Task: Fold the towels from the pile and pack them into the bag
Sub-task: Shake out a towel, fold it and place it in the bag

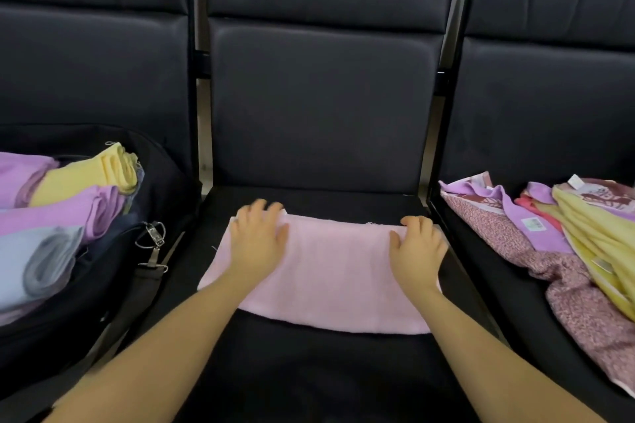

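A pale pink towel (335, 271) lies folded flat on the middle black seat (309, 371). My left hand (257, 237) rests palm down on the towel's far left corner, fingers spread. My right hand (417, 249) rests on its far right corner, and the fingers there curl slightly over the far edge. On the left seat stands an open black bag (103, 288) holding folded towels (68, 209) in purple, yellow and light blue. A loose pile of towels (563, 244) in patterned pink, purple and yellow lies on the right seat.
Three dark padded chairs stand in a row with tall backrests (323, 103) behind. A metal clip and strap (153, 244) hang off the bag's right side, near the middle seat's left edge.
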A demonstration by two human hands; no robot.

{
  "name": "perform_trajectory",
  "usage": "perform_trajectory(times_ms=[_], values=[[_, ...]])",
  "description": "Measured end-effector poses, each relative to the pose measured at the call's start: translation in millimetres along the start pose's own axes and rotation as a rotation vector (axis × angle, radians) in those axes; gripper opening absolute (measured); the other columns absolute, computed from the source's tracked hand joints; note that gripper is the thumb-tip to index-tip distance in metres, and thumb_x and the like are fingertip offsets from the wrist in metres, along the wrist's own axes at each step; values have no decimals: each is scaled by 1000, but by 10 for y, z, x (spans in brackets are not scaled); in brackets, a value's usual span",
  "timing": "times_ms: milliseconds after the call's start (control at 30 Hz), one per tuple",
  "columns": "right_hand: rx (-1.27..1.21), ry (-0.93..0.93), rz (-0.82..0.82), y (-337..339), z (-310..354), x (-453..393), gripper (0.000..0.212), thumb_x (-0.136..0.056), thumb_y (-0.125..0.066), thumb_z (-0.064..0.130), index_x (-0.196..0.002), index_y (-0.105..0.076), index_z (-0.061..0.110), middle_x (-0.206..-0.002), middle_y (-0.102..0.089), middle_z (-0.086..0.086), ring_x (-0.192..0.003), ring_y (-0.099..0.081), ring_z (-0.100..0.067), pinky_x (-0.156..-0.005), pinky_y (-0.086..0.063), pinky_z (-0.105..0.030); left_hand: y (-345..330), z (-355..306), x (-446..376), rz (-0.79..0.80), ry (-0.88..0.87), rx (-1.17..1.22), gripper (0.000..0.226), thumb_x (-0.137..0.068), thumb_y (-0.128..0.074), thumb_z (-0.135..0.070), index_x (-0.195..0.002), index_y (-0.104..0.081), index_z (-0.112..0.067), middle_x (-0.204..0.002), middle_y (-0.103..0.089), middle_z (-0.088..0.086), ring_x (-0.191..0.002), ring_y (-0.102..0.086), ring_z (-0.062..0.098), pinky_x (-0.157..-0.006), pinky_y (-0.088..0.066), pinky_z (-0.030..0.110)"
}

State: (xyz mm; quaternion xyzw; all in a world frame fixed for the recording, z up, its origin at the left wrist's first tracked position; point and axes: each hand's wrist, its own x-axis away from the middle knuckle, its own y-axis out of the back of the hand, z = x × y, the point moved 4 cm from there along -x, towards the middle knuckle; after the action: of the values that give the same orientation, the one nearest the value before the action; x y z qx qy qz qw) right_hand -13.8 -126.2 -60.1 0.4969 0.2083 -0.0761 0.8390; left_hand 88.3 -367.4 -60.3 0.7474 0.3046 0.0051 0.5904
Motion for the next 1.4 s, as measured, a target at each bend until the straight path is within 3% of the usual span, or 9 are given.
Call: perform_trajectory(times_ms=[67,167,300,567,667,733,967,1233,1400], values=[[14,140,73,-52,109,126,36,-98,-48,21,-132,-49,10,-140,-45,-9,-128,-42,-27,-107,-28,-38,-203,-27,165,230,-80,-84,54,-100,-31,-46,-150,-18,-30,-160,-1,1,-145,-5,30,-113,-10,47],[149,263,353,-214,110,322,55,-103,-29,36,-152,-16,15,-160,-11,-6,-147,-13,-24,-118,-13,-36,-361,57,370,423,-87,-199,63,-98,-16,-55,-150,13,-35,-155,29,-5,-144,22,28,-112,11,56],[357,330,551,-263,-26,560,60,-103,-13,45,-153,10,22,-160,15,-2,-148,9,-20,-120,5,-36,-294,70,629,491,-22,-257,64,-97,-11,-59,-149,19,-35,-154,32,-3,-143,26,28,-109,15,62],[441,374,699,-28,-74,858,59,-103,-14,43,-153,7,20,-160,15,-5,-148,9,-22,-119,4,-38,-118,-12,1010,618,54,-227,65,-97,-16,-59,-152,7,-34,-158,22,-1,-145,16,28,-109,10,61],[374,359,685,25,-41,896,56,-104,-16,41,-154,-1,21,-161,8,-2,-148,4,-20,-119,1,-40,91,-34,1005,331,74,-263,52,-100,-28,-44,-145,-26,-17,-148,-28,10,-131,-32,29,-105,-23,47],[342,385,652,45,-29,962,54,-104,-17,41,-154,-6,22,-162,4,1,-148,1,-18,-118,0,-40,209,57,1037,147,126,-359,41,-98,-33,-28,-136,-34,-13,-130,-44,8,-115,-45,27,-96,-31,37],[213,504,645,0,208,1092,52,-104,-22,42,-153,-12,31,-161,-2,9,-148,-4,-12,-117,0,-37,271,236,1028,96,215,-360,65,-91,-38,-6,-148,-16,-27,-112,-50,7,-103,-48,24,-87,-35,31],[261,538,859,-228,435,1231,56,-101,-14,52,-152,4,38,-159,16,10,-147,14,-14,-118,10,-40,499,217,933,-20,113,-16,59,-92,-38,1,-145,-31,-24,-113,-52,14,-71,-37,22,-73,-29,30],[166,542,887,-420,834,1407,56,-101,-12,50,-152,7,35,-159,19,8,-146,17,-15,-117,11,-41,845,316,824,-229,-32,205,50,-92,-51,-5,-139,-45,-21,-102,-61,9,-85,-55,29,-83,-31,30]])
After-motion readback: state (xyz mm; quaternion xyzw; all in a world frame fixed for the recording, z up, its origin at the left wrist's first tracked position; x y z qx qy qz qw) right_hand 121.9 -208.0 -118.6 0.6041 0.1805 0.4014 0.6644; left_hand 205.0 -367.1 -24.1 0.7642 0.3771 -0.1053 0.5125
